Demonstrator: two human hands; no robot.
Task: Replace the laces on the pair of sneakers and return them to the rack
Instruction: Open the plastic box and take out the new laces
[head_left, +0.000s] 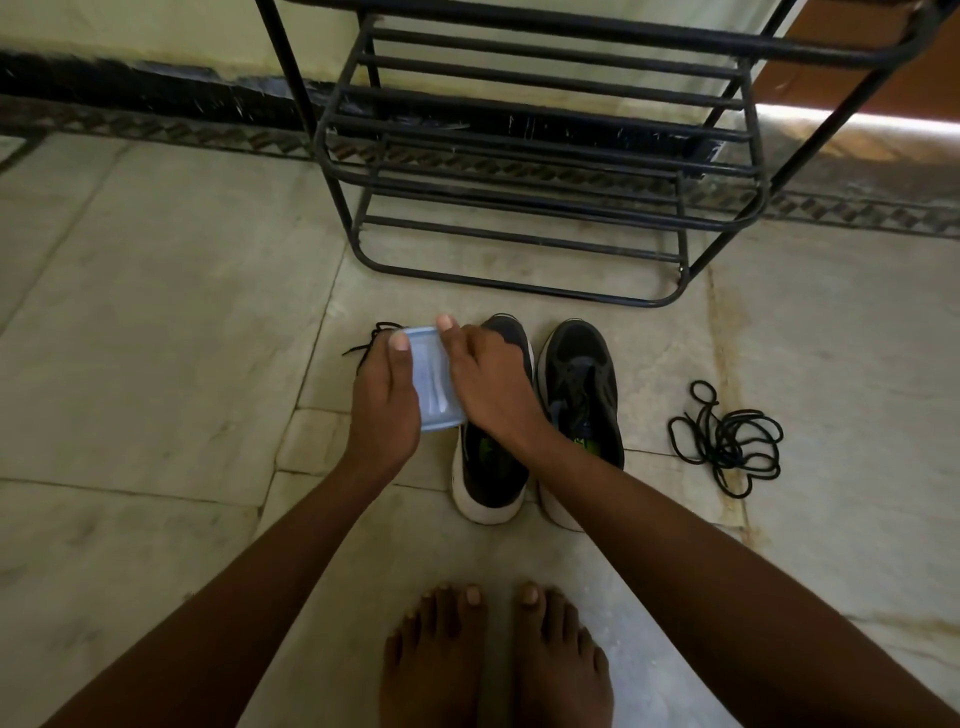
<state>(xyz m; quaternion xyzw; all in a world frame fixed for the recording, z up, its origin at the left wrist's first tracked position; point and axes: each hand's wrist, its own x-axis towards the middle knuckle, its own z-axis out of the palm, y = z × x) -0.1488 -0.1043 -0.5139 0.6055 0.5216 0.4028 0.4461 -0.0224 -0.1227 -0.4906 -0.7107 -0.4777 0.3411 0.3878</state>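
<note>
I gripped the new-lace packet (435, 376) in both hands, left hand (384, 397) and right hand (491, 379); old laces (727, 436) lay removed, sneakers (579, 395) unlaced, rack (545, 171) waiting.

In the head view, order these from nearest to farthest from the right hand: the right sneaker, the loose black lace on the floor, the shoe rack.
1. Right sneaker: just right of the right hand, beside the wrist.
2. Loose lace: farther right, coiled on the floor.
3. Shoe rack: ahead, against the wall, farthest in this view.
</note>
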